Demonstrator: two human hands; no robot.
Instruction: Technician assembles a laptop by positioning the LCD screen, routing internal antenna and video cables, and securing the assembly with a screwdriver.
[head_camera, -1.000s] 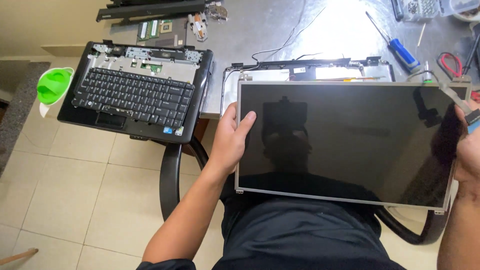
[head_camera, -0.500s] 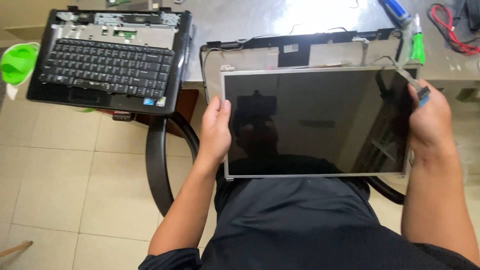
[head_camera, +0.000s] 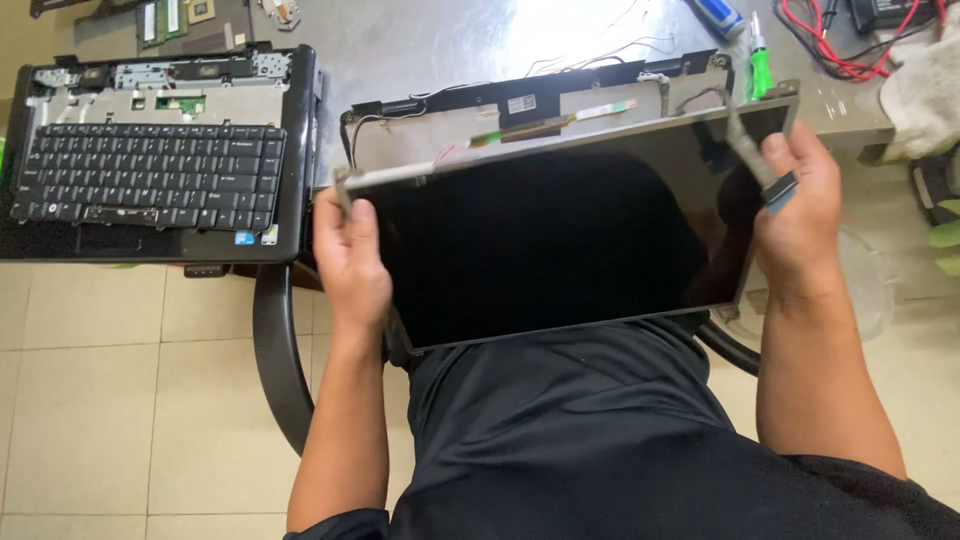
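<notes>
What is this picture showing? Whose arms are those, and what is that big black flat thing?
The camera sits on a person's head and looks down, so you see that person's own arms and lap. The left hand and right hand hold a thin black laptop screen panel by its two sides, tilted above the lap. A flat cable hangs by the right hand. Behind it, on the grey table, lies the empty screen lid with thin wires. On the left is the laptop base with its keyboard. A green screwdriver and red wires lie farther back.
</notes>
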